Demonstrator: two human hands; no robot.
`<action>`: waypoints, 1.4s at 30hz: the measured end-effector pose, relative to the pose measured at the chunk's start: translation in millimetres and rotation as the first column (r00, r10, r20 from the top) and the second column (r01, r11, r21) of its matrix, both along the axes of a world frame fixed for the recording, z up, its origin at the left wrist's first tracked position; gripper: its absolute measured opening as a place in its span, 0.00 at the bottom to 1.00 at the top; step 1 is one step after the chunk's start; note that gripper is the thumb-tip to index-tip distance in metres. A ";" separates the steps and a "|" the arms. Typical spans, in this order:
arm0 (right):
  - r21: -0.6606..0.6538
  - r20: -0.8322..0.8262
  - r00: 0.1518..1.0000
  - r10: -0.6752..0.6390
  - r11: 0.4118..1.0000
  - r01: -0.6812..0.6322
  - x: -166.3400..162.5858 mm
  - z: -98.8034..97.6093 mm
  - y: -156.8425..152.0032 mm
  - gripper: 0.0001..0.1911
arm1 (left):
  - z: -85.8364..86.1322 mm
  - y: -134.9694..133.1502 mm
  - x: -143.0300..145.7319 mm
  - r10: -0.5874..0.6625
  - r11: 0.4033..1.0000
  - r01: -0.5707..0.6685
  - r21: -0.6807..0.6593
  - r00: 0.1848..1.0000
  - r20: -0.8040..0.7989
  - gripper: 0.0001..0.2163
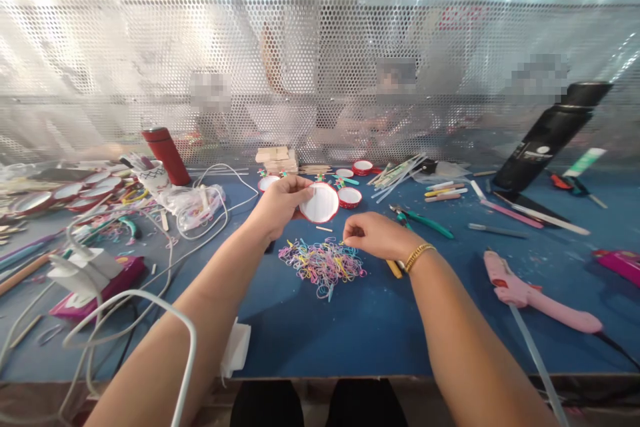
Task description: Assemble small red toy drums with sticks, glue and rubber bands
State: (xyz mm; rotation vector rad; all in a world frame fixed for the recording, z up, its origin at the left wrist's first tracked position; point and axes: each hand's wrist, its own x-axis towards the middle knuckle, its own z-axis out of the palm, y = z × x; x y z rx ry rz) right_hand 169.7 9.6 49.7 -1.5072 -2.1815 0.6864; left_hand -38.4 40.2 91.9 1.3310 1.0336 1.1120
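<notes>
My left hand point(280, 205) is closed on a round white lid with a red rim point(320, 203), held upright above the blue table point(380, 327). Just right of it, my right hand point(373, 235) hovers over a heap of small coloured rubber bands point(323, 264), its fingertips pinched together at the heap's upper right edge. Whether a band is in that pinch I cannot make out. A gold bracelet point(419, 255) sits on the right wrist.
More red-rimmed lids point(350, 197) and wooden blocks point(277, 160) lie behind. A pink glue gun point(535, 299) and green pliers point(425, 221) are at right. White cables point(125, 307), a red bottle point(166, 153) and stacked lids point(65, 192) crowd the left. A perforated metal screen point(320, 73) closes the back.
</notes>
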 end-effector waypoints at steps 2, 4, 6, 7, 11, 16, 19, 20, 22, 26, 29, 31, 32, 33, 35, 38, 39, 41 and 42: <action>0.014 -0.013 0.999 -0.037 0.999 0.038 0.5 -0.5 1.6 0.04 | 0.4 -0.2 -1.4 -0.043 0.999 0.043 -0.031 0.999 0.005 0.03; 0.030 -0.099 0.993 -0.057 0.998 0.060 1.3 -2.2 4.1 0.04 | 0.5 -0.5 -2.9 -0.107 0.992 0.107 -0.063 0.994 0.010 0.04; 0.045 -0.228 0.972 -0.057 0.997 0.069 1.9 -4.4 7.3 0.03 | 0.1 -1.3 -4.0 -0.171 0.980 0.171 -0.104 0.985 0.006 0.05; 0.047 -0.302 0.952 -0.050 0.997 0.067 2.0 -5.5 8.8 0.02 | -0.3 -2.1 -4.2 -0.197 0.973 0.195 -0.124 0.980 -0.007 0.05; 0.054 -0.498 0.866 -0.052 0.994 0.091 -0.5 -7.3 12.6 0.05 | -2.4 -6.4 -2.5 -0.304 0.940 0.282 -0.194 0.948 -0.095 0.04; 0.017 -0.618 0.785 -0.043 0.998 0.068 -6.7 -5.9 11.1 0.11 | -5.4 -8.4 1.6 -0.328 0.937 0.306 -0.169 0.936 -0.127 0.07; 0.016 -0.645 0.764 -0.018 0.999 0.037 -8.4 -5.8 10.4 0.12 | -7.1 -6.5 2.5 -0.305 0.946 0.283 -0.157 0.943 -0.134 0.06; 0.020 -0.645 0.764 -0.015 0.999 0.037 -8.6 -5.9 10.5 0.11 | -7.4 -5.9 2.6 -0.301 0.948 0.280 -0.155 0.944 -0.136 0.06; 0.018 -0.644 0.765 -0.023 0.999 0.045 -8.9 -6.3 11.0 0.11 | -7.4 -5.0 2.4 -0.294 0.950 0.275 -0.147 0.947 -0.129 0.07; 0.004 -0.651 0.759 -0.023 0.999 0.034 -10.0 -6.4 11.3 0.11 | -4.4 -4.9 0.0 -0.317 0.941 0.303 -0.148 0.945 -0.079 0.09; 0.028 -0.661 0.750 -0.009 0.999 0.036 -10.8 -5.0 10.6 0.11 | -0.9 -5.3 -3.2 -0.348 0.928 0.337 -0.162 0.937 -0.044 0.10; 0.046 -0.662 0.749 -0.010 0.997 0.054 -10.8 -3.8 10.2 0.11 | 0.3 -5.4 -4.7 -0.357 0.922 0.345 -0.174 0.933 -0.042 0.11; 0.053 -0.661 0.751 -0.011 0.997 0.061 -10.7 -3.2 10.1 0.11 | 0.3 -5.5 -5.1 -0.359 0.921 0.345 -0.181 0.932 -0.050 0.11; 0.059 -0.660 0.751 -0.011 0.996 0.065 -10.5 -2.7 10.1 0.11 | -0.1 -5.5 -5.0 -0.359 0.921 0.342 -0.188 0.931 -0.063 0.11; 0.062 -0.658 0.753 -0.007 0.996 0.063 -10.0 -2.0 10.2 0.11 | -1.8 -5.5 -3.9 -0.359 0.921 0.336 -0.198 0.929 -0.091 0.10; 0.067 -0.655 0.756 0.001 0.996 0.056 -9.6 -2.0 10.4 0.11 | -5.0 -5.4 -1.0 -0.349 0.925 0.324 -0.198 0.931 -0.110 0.10; 0.071 -0.653 0.757 0.005 0.996 0.055 -9.6 -2.2 10.3 0.11 | -5.7 -5.5 0.0 -0.341 0.929 0.316 -0.192 0.934 -0.112 0.10; 0.077 -0.654 0.757 0.007 0.995 0.057 -9.9 -2.4 9.9 0.11 | -6.0 -5.9 1.7 -0.319 0.939 0.298 -0.169 0.941 -0.112 0.08; 0.073 -0.652 0.758 0.005 0.996 0.056 -10.1 -2.5 9.5 0.11 | -5.7 -6.4 2.4 -0.308 0.944 0.289 -0.156 0.945 -0.113 0.07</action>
